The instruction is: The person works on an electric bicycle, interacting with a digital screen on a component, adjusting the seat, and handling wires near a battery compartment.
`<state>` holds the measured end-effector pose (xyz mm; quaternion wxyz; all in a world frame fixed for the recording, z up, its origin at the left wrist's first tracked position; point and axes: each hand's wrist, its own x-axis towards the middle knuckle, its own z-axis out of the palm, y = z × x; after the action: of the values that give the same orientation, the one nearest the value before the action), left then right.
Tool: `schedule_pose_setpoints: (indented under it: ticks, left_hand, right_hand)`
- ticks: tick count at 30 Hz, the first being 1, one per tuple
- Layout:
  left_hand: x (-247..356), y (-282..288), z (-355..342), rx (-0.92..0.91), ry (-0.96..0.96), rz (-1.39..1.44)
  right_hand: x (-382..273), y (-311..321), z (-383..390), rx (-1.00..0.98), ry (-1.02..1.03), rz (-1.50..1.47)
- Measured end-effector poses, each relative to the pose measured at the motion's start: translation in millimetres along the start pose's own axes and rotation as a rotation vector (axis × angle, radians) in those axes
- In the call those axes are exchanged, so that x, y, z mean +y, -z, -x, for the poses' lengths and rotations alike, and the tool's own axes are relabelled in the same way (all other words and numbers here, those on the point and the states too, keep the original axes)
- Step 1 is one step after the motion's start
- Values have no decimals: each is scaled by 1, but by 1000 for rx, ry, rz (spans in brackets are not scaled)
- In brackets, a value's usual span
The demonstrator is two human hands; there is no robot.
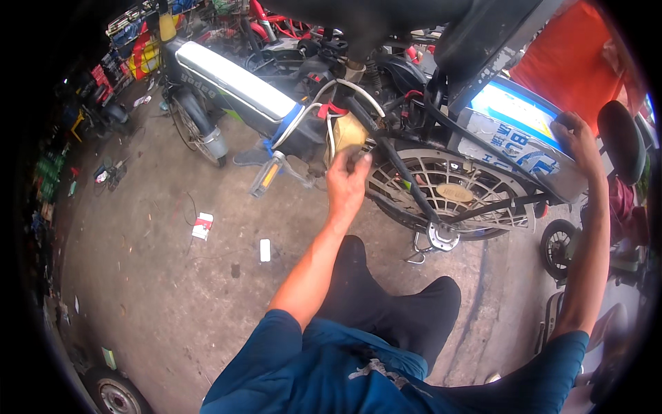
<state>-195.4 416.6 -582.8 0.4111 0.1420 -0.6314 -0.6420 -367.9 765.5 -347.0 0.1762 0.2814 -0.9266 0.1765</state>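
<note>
My left hand (347, 181) is closed, thumb and fingers curled at the lower edge of a tan, rounded piece (350, 133) in the middle of an electric bicycle's frame. What the fingertips grip is hidden. Pale cables (329, 134) and a red strip (334, 109) lie around the tan piece. On the right, my right hand (581, 143) grips the end of a blue and white box (507, 131) mounted over the rear wheel (452, 181). A pedal (267, 176) sticks out left of my left hand.
The bicycle's long white-topped frame (238, 79) runs to its front wheel (196, 127). A red and white packet (202, 226) and a white rectangular object (265, 250) lie on the concrete floor. Orange fabric (569, 62) shows beyond the box. A small wheel (560, 247) stands at right.
</note>
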Motion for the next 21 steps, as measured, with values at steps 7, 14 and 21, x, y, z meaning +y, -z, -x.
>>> schedule_pose_setpoints:
  ticks: [7,14,21]
  left_hand:
    - [39,-42,-60,-162,-57,-322]
    - [40,-46,-55,-22,-77,11]
    - [106,-58,-59,-63,129,702]
  right_hand:
    - [-6,1,-1,-29,-35,-42]
    - [-9,-1,-1,-11,-6,13]
    - [-8,0,-1,-57,-25,-47]
